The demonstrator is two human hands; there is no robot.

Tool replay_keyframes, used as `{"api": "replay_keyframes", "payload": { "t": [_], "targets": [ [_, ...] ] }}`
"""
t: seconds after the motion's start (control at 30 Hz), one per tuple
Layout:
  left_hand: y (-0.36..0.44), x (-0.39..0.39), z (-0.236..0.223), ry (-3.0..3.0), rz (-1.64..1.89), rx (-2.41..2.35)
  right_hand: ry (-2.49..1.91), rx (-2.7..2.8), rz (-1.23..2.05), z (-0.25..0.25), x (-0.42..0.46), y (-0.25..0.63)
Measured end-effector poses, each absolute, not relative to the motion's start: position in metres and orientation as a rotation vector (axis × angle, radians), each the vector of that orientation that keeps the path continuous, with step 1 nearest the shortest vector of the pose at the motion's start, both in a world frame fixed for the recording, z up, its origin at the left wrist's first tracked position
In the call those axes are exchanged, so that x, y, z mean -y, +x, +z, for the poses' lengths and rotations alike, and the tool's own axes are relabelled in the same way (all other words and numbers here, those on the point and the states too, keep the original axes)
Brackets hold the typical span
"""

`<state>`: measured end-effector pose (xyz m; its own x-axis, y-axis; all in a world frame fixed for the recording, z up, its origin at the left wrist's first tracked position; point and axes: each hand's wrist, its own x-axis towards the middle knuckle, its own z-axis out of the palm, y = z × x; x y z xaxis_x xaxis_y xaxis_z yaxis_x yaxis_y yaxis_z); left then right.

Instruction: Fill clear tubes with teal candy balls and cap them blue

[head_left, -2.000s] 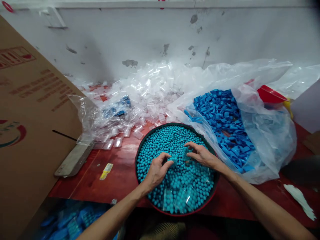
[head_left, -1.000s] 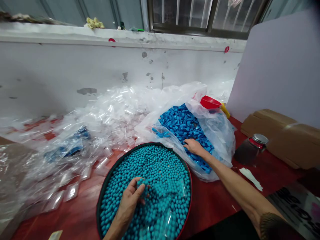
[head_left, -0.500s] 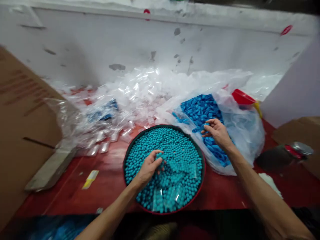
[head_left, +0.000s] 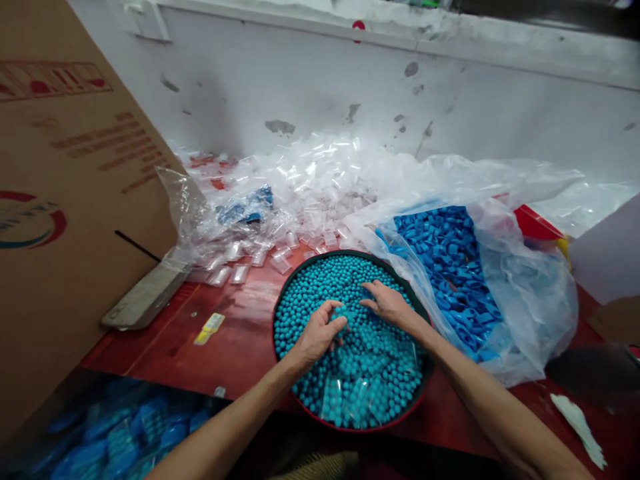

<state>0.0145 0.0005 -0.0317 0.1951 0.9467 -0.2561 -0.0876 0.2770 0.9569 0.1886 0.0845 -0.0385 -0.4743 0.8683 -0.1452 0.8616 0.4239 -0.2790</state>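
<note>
A round dark tub with a red rim [head_left: 277, 333] stands in front of me, full of small teal balls [head_left: 315, 283]. Over its middle, my left hand [head_left: 320, 333] is closed, thumb and fingers around what looks like a small clear packet [head_left: 345, 315] with teal balls; its outline blends with the balls behind. My right hand [head_left: 387, 303] reaches in from the right, fingers bent and apart just above the balls, nothing visible in them. Filled clear packets [head_left: 357, 393] lie on the balls near the tub's front.
Right of the tub, an open plastic bag [head_left: 533, 293] holds blue plastic pieces [head_left: 445, 260]. Behind lies a heap of clear empty packets [head_left: 310, 193]. A cardboard box [head_left: 90, 200] stands left, beside a grey bar [head_left: 145, 297]. Blue filled items [head_left: 120, 433] sit below the table edge.
My right hand has moved left from the bag of blue pieces to over the tub, near my left hand. The left hand keeps its grip. The view has swung left.
</note>
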Motion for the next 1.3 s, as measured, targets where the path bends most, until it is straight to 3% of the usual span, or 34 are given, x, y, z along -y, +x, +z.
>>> {"api": "replay_keyframes", "payload": {
  "t": [0.13, 0.37, 0.6, 0.83, 1.3],
  "targets": [
    [0.014, -0.001, -0.036, 0.972, 0.913, -1.152, -1.746, 2.658, 0.453, -0.042, -0.08, 0.195],
    [0.014, 0.0, -0.035, 1.017, 0.868, -1.169, -1.348, 2.324, 1.019, -0.01, -0.071, 0.19],
    [0.009, -0.001, -0.034, 1.014, 0.949, -1.122, -1.203, 2.312, 1.054, 0.0, -0.045, 0.184],
    [0.013, 0.001, -0.027, 1.018, 0.955, -1.018, -1.202, 1.91, 1.413, -0.007, -0.04, 0.178],
    [0.012, 0.005, -0.021, 0.997, 0.999, -1.018, -1.297, 1.84, 1.098, -0.005, -0.022, 0.158]
  ]
}}
